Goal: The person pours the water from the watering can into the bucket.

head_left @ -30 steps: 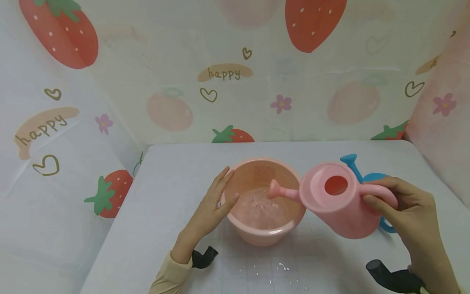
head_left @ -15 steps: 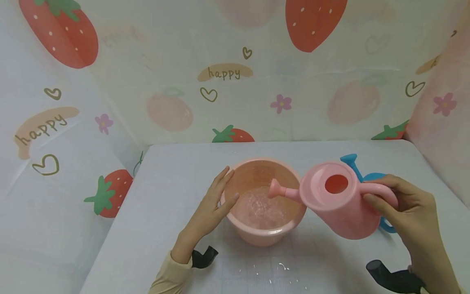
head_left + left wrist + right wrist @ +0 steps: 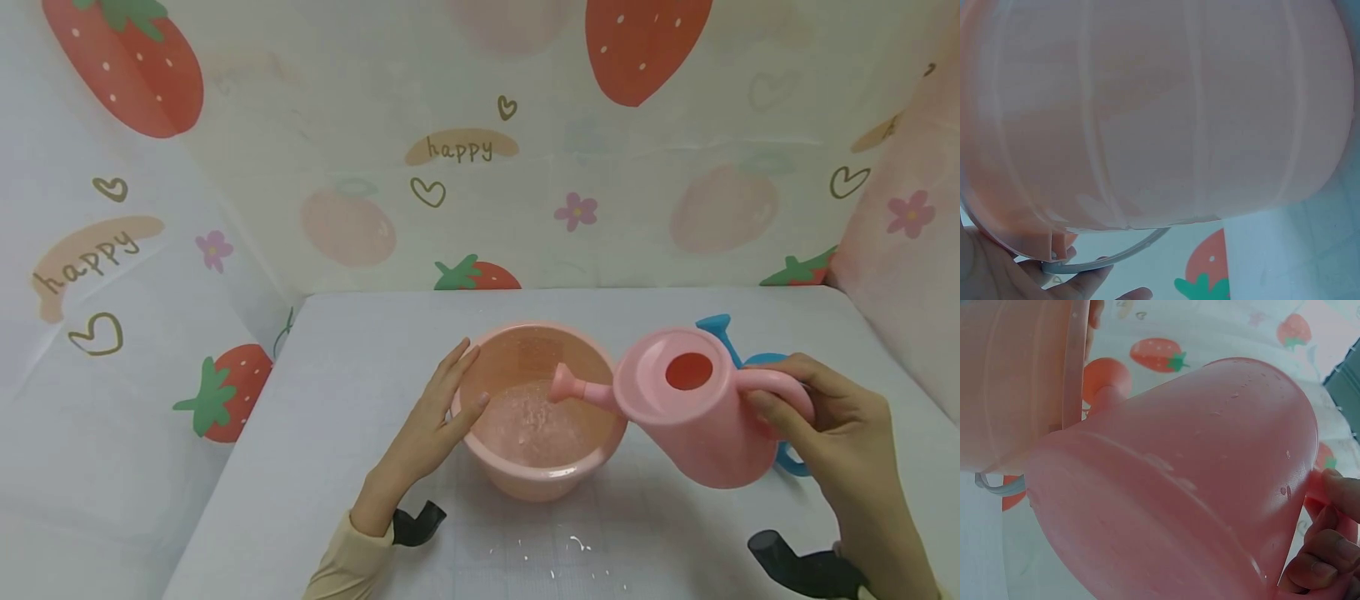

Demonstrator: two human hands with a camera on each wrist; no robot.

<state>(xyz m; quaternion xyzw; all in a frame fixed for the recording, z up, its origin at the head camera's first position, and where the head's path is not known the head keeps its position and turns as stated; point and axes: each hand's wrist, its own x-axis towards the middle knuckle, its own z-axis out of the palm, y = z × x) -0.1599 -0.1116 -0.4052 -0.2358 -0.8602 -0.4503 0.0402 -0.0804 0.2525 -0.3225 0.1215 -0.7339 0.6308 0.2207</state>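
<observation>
My right hand (image 3: 843, 425) grips the handle of a pink watering can (image 3: 697, 425), fingers curled round it, as the right wrist view also shows. The can is tilted to the left, with its spout (image 3: 567, 385) over the inside of a peach-coloured plastic bucket (image 3: 543, 485). Water in the bucket is rippling and splashing beneath the spout. My left hand (image 3: 427, 421) rests on the bucket's left rim with straight fingers, the thumb over the edge. In the left wrist view those fingers lie near the bucket's grey bail handle (image 3: 1116, 256).
A blue watering can (image 3: 720, 337) stands behind the pink one, mostly hidden by it and my right hand. Water drops (image 3: 577, 543) dot the white table (image 3: 360, 358) in front of the bucket. A strawberry-printed backdrop (image 3: 630, 250) encloses the table at the back and sides.
The splashing pattern in the bucket's water keeps shifting. Both hands, the pink watering can and the bucket stay nearly in place.
</observation>
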